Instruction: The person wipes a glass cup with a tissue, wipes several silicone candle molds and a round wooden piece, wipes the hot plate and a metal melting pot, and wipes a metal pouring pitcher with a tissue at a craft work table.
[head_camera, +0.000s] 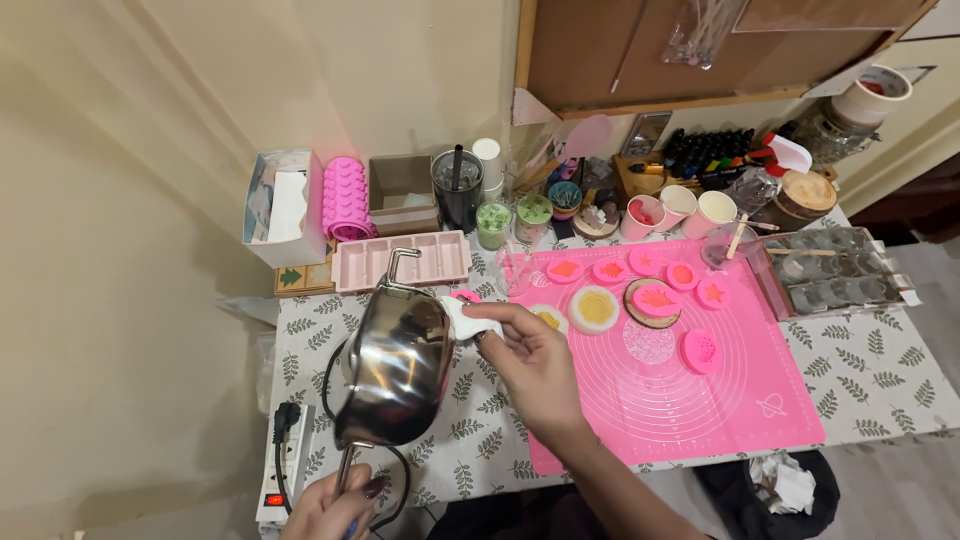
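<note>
At the near left edge of the worktop (880, 375), the left hand (335, 505) has its grip closed round the handle of a steel saucepan (395, 365), which is held tilted above the leaf-patterned cloth. Just beyond, the right hand (530, 365) pinches a white tissue (468, 320) between fingers and thumb, pressing it against the pan's rim. Farther back, a pink mat (690, 400) carries small pink moulds (700, 350), and cups (700, 210) line the far edge.
</note>
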